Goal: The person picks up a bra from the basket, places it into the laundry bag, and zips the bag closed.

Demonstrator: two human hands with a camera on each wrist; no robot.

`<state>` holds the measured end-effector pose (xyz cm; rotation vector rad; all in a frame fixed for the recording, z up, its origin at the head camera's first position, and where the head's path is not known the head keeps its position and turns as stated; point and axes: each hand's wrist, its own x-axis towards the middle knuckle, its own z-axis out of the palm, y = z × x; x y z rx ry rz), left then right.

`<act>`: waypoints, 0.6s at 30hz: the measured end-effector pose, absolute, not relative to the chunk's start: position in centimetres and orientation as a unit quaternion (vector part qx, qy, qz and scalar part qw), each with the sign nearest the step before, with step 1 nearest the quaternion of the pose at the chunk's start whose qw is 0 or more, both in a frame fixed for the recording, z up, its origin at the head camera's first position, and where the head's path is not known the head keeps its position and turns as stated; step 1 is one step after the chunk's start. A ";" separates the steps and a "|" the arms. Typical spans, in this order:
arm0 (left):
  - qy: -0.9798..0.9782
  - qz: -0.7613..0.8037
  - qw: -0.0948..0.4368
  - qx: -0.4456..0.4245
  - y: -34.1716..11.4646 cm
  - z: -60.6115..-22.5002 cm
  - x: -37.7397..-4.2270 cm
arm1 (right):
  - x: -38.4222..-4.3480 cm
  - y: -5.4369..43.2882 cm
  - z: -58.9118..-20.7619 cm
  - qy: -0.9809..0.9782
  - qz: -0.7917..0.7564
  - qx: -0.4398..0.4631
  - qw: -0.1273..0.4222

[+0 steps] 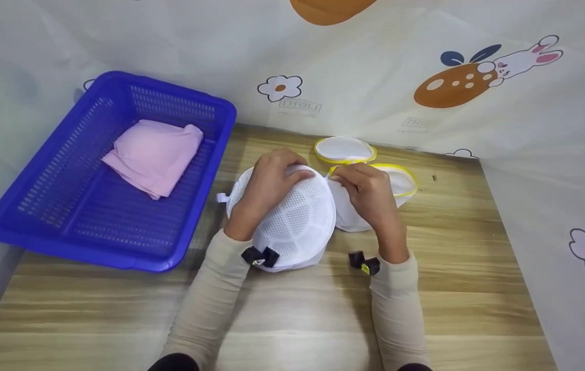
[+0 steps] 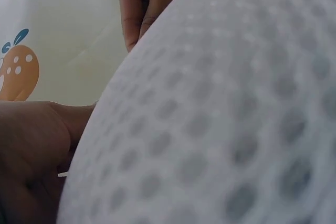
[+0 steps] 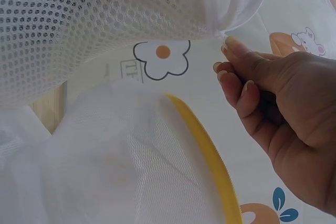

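Note:
A round white mesh laundry bag [image 1: 292, 221] stands tilted on the table, its honeycomb top turned up. My left hand [image 1: 269, 185] grips its far rim. Close up, the mesh bag [image 2: 210, 108] fills most of the left wrist view and hides part of that hand. With thumb and forefinger, my right hand [image 3: 294, 108] pinches a small white bit at the bag's edge; whether it is the zipper pull, I cannot tell. Behind the right hand [image 1: 367, 190], a second white mesh bag with yellow trim [image 1: 351, 216] lies with its round lid [image 1: 345, 149] folded back.
At the left, a blue plastic basket [image 1: 182, 247] holds a folded pink cloth garment [image 1: 153, 154]. The wooden table [image 1: 457, 288] meets a patterned wall covering [image 1: 364, 77] behind and on the right. A small white tab [image 1: 222, 198] sticks out from the held bag's left side.

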<state>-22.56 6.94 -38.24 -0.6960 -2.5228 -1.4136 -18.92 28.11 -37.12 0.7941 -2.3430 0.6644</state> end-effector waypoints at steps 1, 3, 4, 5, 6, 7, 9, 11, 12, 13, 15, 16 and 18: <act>-0.845 -0.470 0.083 -0.242 7.1 -38.3 -22.5 | -18.9 28.1 -37.1 -0.877 0.248 0.297 0.285; -0.845 -0.462 0.086 -0.257 7.3 -38.3 -22.4 | -18.9 28.0 -37.2 -0.877 0.247 0.297 0.285; -0.843 -0.460 0.089 -0.262 7.3 -38.3 -22.3 | -18.9 28.0 -37.2 -0.878 0.246 0.297 0.284; -0.842 -0.460 0.092 -0.266 7.4 -38.4 -22.3 | -18.8 28.0 -37.1 -0.878 0.247 0.298 0.284; -0.841 -0.460 0.096 -0.269 7.4 -38.5 -22.3 | -18.9 28.0 -37.2 -0.877 0.246 0.298 0.284; -0.839 -0.462 0.100 -0.271 7.4 -38.5 -22.4 | -18.9 28.0 -37.2 -0.876 0.247 0.299 0.285; -0.833 -0.468 0.107 -0.275 7.4 -38.6 -22.4 | -18.9 28.0 -37.2 -0.873 0.251 0.302 0.289; -0.829 -0.474 0.112 -0.276 7.4 -38.7 -22.5 | -19.0 27.9 -37.2 -0.870 0.253 0.305 0.294; -0.827 -0.478 0.113 -0.274 7.4 -38.7 -22.5 | -19.0 27.9 -37.2 -0.869 0.253 0.307 0.296; -0.826 -0.481 0.113 -0.272 7.4 -38.7 -22.5 | -19.0 28.0 -37.3 -0.867 0.252 0.309 0.298; -0.825 -0.486 0.113 -0.266 7.3 -38.8 -22.6 | -19.1 28.0 -37.3 -0.866 0.250 0.312 0.300; -0.825 -0.487 0.113 -0.264 7.3 -38.8 -22.6 | -19.1 27.9 -37.2 -0.866 0.248 0.314 0.300; -0.826 -0.487 0.114 -0.260 7.3 -38.8 -22.6 | -19.0 27.9 -37.2 -0.866 0.248 0.315 0.299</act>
